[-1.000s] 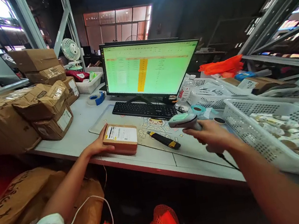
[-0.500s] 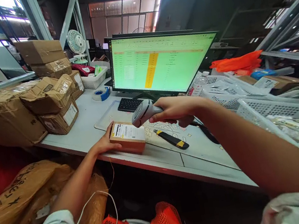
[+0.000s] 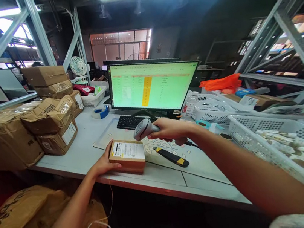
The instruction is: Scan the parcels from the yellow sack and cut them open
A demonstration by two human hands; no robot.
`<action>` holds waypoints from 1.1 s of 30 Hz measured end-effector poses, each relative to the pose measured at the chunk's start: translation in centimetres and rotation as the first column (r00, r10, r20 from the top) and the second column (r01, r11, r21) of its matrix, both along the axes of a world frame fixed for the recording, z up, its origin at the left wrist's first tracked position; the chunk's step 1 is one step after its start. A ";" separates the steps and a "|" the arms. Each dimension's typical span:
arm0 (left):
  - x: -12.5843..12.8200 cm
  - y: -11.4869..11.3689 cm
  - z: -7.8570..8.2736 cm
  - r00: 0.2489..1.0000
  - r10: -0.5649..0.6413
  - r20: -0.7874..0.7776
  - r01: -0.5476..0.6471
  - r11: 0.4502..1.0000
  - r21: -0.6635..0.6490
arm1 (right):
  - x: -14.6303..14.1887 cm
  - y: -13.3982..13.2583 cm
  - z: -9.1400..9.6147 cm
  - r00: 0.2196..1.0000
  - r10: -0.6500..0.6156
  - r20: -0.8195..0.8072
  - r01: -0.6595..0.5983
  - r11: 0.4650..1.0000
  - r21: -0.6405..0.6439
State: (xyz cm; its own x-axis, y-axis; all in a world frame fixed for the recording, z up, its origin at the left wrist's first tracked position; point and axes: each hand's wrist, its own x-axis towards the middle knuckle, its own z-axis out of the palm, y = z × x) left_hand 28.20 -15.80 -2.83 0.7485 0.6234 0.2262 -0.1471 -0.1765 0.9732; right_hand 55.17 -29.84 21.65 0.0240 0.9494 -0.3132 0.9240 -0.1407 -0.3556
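From the head cam: left hand (image 3: 105, 164) rests against a small brown cardboard parcel (image 3: 126, 156) with a white label, sitting on the white table (image 3: 88, 146). Right hand (image 3: 170, 129) grips a grey handheld barcode scanner (image 3: 144, 129) just above it, hands apart. A black-and-yellow utility knife (image 3: 172, 156) lies just beside the parcel.

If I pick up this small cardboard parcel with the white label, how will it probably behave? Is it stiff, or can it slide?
The small cardboard parcel looks stiff: its edges stay square where the left hand touches it. Its flat shape makes rolling unlikely. It would probably slide fairly easily on the smooth white desk.
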 end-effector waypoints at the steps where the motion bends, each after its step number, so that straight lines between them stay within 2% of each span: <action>1: 0.0 0.0 0.0 1.000 0.000 0.005 0.000 1.000 0.006 | 0.6 -0.3 -0.7 0.999 -0.036 0.003 0.036 0.999 0.023; 5: 0.1 0.0 0.0 1.000 -0.018 0.014 0.019 1.000 -0.015 | 4.0 -2.0 -4.6 0.980 -0.190 0.053 0.182 0.975 0.127; 9: 0.1 -0.1 0.1 0.999 -0.032 0.012 0.033 0.998 -0.049 | 8.1 -4.0 -10.0 0.918 -0.367 0.151 0.319 0.909 0.267; 12: 0.1 -0.1 -0.1 0.999 -0.045 -0.001 0.045 0.997 -0.070 | 10.5 -5.9 -14.0 0.867 -0.456 0.203 0.380 0.867 0.323; 15: 0.1 -0.1 -0.2 0.998 -0.056 0.013 0.057 0.995 -0.086 | 12.0 -7.5 -17.4 0.818 -0.511 0.265 0.411 0.841 0.352; 18: 0.2 -0.2 -0.1 0.998 -0.054 0.022 0.056 0.994 -0.092 | 12.7 -8.5 -19.8 0.755 -0.568 0.327 0.449 0.812 0.373; 23: 0.4 -0.5 0.4 0.995 -0.079 0.054 0.085 0.989 -0.119 | 12.6 -8.7 -21.1 0.713 -0.592 0.376 0.470 0.801 0.370; 29: 0.4 -0.5 0.4 0.996 -0.069 0.047 0.075 0.988 -0.135 | 12.5 -8.9 -20.5 0.744 -0.562 0.360 0.456 0.822 0.341; 31: 0.4 -0.5 0.3 0.997 -0.065 0.032 0.069 0.989 -0.134 | 13.4 -9.1 -20.1 0.764 -0.549 0.340 0.439 0.827 0.351; 33: 0.3 -0.5 0.3 0.998 -0.057 0.020 0.059 0.991 -0.124 | 15.3 -9.3 -19.5 0.766 -0.568 0.302 0.435 0.803 0.407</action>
